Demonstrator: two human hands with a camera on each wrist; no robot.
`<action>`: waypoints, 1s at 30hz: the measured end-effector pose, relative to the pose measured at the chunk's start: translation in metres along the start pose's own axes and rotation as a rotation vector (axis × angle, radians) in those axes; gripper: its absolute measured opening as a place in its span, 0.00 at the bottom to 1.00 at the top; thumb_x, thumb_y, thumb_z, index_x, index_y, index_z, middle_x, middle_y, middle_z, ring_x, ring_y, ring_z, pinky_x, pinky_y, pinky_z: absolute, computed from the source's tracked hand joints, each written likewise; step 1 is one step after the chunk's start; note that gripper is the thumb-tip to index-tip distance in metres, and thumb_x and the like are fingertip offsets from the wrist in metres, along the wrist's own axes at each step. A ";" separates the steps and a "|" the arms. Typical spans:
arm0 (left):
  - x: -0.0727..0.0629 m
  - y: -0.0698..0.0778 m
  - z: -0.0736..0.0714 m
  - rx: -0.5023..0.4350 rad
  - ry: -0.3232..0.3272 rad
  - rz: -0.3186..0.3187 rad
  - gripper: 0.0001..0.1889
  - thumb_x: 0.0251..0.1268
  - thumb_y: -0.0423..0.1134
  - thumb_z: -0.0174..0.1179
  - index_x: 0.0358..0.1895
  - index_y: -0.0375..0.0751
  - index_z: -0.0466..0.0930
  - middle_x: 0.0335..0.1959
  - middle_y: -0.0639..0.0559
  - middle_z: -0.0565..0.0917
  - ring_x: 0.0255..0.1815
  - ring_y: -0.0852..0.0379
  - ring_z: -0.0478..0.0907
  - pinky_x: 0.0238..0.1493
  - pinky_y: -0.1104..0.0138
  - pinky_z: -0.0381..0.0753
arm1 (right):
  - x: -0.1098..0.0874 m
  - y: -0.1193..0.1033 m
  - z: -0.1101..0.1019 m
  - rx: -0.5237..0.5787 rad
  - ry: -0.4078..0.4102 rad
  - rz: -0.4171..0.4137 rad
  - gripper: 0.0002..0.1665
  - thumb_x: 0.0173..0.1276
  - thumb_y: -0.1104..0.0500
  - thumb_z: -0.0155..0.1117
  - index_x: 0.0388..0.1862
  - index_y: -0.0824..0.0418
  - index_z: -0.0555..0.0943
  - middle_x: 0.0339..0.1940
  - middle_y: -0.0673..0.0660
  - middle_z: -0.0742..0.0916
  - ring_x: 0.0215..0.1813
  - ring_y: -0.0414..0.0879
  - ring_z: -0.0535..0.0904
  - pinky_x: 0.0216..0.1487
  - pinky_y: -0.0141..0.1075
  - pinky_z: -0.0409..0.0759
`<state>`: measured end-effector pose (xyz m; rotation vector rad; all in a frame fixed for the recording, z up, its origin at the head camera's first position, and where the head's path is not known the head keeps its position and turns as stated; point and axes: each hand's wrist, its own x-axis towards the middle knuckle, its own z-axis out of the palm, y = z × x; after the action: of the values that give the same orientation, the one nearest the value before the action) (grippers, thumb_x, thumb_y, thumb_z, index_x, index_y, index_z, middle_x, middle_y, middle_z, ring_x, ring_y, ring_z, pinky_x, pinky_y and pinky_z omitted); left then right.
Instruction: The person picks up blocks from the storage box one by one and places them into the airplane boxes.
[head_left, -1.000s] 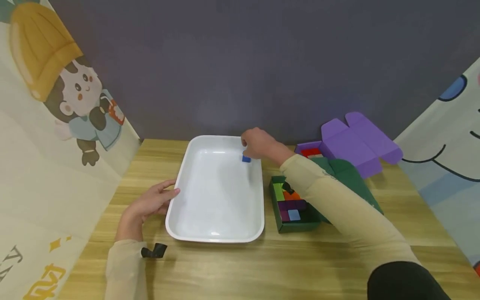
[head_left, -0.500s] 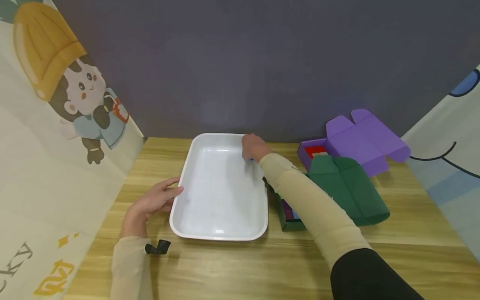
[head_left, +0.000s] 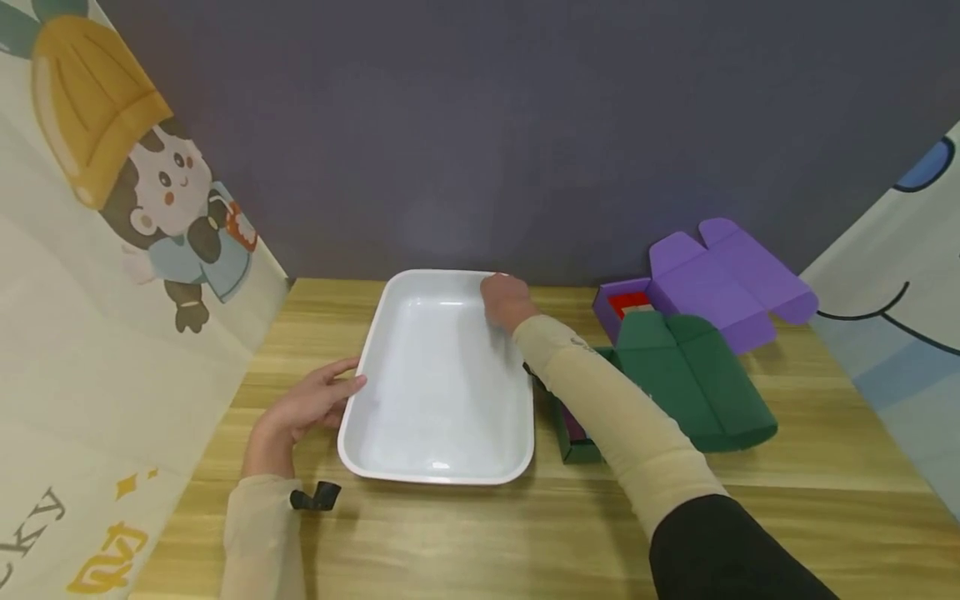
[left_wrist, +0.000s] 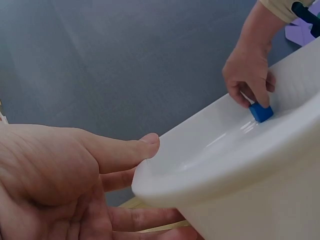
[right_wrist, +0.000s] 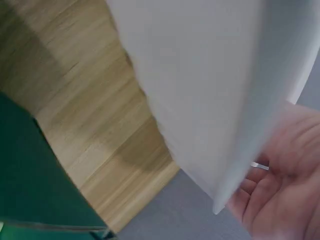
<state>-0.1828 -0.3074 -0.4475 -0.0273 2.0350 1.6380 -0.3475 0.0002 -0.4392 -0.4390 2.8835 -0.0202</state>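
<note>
A white rectangular tray [head_left: 438,408] lies on the wooden table, its far edge close to the dark wall. My left hand [head_left: 309,402] holds the tray's left rim, thumb over the edge and fingers along the outside beneath it. At the far right corner, my right hand [head_left: 506,300] reaches over the tray wall. The left wrist view shows its fingertips pinching a small blue block [left_wrist: 261,112] low against the tray floor. That block is hidden behind the hand in the head view. The right wrist view has mainly the tray's outer wall [right_wrist: 195,75] and my right palm.
To the right of the tray stands a green box with its lid [head_left: 690,379] folded open, partly hidden under my right forearm. Behind it, a purple box with a raised lid [head_left: 720,283] contains red blocks [head_left: 628,302]. A printed wall panel [head_left: 112,333] borders the left side.
My right hand has lowered into the tray's far right corner with the blue block, and its forearm has swung left over the green box. The left hand keeps its hold on the rim.
</note>
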 end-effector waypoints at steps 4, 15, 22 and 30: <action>0.000 0.001 -0.001 0.010 0.000 -0.002 0.37 0.74 0.48 0.53 0.77 0.40 0.46 0.58 0.27 0.74 0.50 0.37 0.80 0.43 0.49 0.83 | -0.008 -0.002 -0.011 0.027 -0.024 -0.048 0.14 0.65 0.58 0.61 0.48 0.61 0.78 0.45 0.57 0.83 0.43 0.50 0.78 0.41 0.43 0.79; -0.005 -0.004 -0.001 0.035 0.021 -0.018 0.37 0.74 0.49 0.53 0.77 0.39 0.46 0.59 0.28 0.74 0.50 0.40 0.80 0.43 0.51 0.83 | -0.079 0.006 -0.062 0.045 0.017 -0.200 0.16 0.59 0.54 0.71 0.43 0.56 0.77 0.36 0.51 0.81 0.36 0.47 0.77 0.34 0.38 0.78; 0.000 -0.002 0.002 0.024 0.004 0.000 0.39 0.73 0.51 0.54 0.78 0.39 0.46 0.59 0.29 0.74 0.51 0.41 0.80 0.44 0.50 0.83 | -0.141 0.043 -0.072 0.056 0.099 -0.238 0.20 0.58 0.54 0.73 0.47 0.57 0.80 0.36 0.52 0.83 0.34 0.48 0.76 0.36 0.38 0.81; 0.001 -0.002 0.001 0.031 0.018 -0.016 0.39 0.73 0.51 0.54 0.77 0.40 0.47 0.59 0.32 0.75 0.51 0.43 0.80 0.45 0.51 0.82 | -0.198 0.073 -0.066 0.039 0.137 -0.293 0.14 0.55 0.58 0.70 0.41 0.54 0.80 0.32 0.50 0.81 0.26 0.45 0.73 0.17 0.35 0.71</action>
<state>-0.1828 -0.3071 -0.4503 -0.0476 2.0675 1.6019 -0.1997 0.1265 -0.3347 -0.8805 2.9163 -0.1603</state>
